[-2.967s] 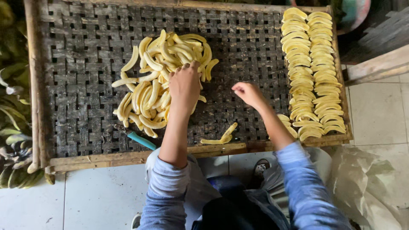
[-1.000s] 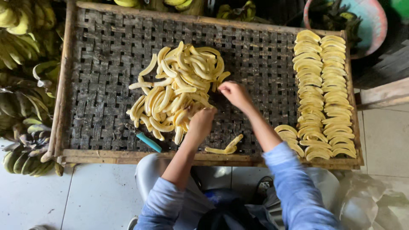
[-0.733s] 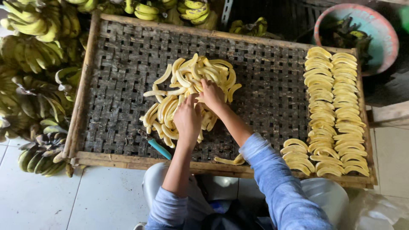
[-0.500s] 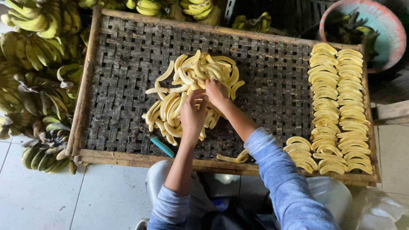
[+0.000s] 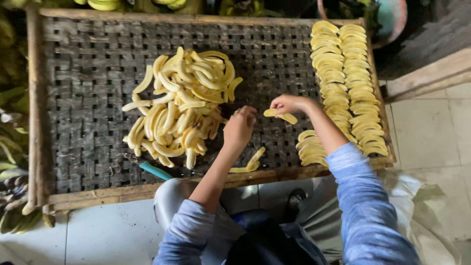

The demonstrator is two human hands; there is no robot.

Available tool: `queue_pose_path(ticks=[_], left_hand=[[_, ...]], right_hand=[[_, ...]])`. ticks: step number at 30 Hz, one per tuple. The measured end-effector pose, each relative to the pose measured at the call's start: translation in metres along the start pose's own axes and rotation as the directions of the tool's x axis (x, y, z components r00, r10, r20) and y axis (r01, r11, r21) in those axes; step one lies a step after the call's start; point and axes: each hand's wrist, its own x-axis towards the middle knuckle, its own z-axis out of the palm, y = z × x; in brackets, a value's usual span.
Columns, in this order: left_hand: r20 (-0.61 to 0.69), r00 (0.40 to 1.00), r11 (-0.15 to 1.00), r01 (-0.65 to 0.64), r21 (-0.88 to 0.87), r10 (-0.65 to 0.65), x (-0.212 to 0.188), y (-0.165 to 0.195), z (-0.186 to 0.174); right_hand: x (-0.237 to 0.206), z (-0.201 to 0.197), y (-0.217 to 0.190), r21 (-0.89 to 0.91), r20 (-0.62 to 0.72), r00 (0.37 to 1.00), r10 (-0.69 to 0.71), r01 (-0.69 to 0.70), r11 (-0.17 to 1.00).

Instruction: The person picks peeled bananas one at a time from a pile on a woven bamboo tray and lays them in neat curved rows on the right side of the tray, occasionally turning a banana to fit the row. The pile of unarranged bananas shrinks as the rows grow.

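The woven tray point(image 5: 88, 122) with its wooden frame took up nearly all I looked down on. On its left half lay the big loose heap of peeled bananas point(image 5: 181, 108), piled every which way. Down the right side ran two neat rows of banana slices point(image 5: 346, 83), overlapping like roof tiles, with a shorter third row started at their near end. Unpeeled green bananas point(image 5: 12, 147) crowded the floor beyond the left edge of the tray, and the blue handle of a knife point(image 5: 154, 170) showed by the near edge, just under the heap. A couple of stray pieces point(image 5: 250, 163) rested near the frame in front of me.

My right hand point(image 5: 289, 104) was out over the bare weave between the heap and the rows, its fingers point(image 5: 278, 104) pinched together on one banana slice point(image 5: 280, 116). The slice hung just below my fingertips, held at its left end, the rest of it sticking out to the right, clear of the tray. My left hand point(image 5: 239, 128) hovered just beside the heap's right edge, fingers curled loosely inward; I could not tell whether it had anything in it.

I judged the slice to be light, soft and a bit slippery, quick to bruise or snap if squeezed, so it wanted a gentle hold by the flat sides near the middle.
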Motion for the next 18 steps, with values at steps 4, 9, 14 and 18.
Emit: queue_pose_path(ticks=[4,9,14,18], left_hand=[[0.385,0.92,0.871,-0.248,0.424,0.075,-0.022,0.009,0.053],[0.397,0.909,0.87,-0.297,0.395,0.13,-0.021,0.015,0.059],[0.397,0.912,0.841,-0.293,0.456,0.103,-0.011,0.021,0.05],[0.384,0.918,0.861,-0.275,0.428,0.103,-0.008,0.022,0.045]], right_hand=[[-0.056,0.012,0.047,-0.164,0.063,0.986,0.157,-0.145,0.976],[-0.084,0.02,0.058,-0.071,-0.113,0.98,0.167,-0.175,0.982],[-0.081,0.027,0.058,-0.013,-0.177,0.97,0.168,-0.173,0.985],[-0.082,0.033,0.068,0.056,-0.247,0.959,0.138,-0.128,0.99]])
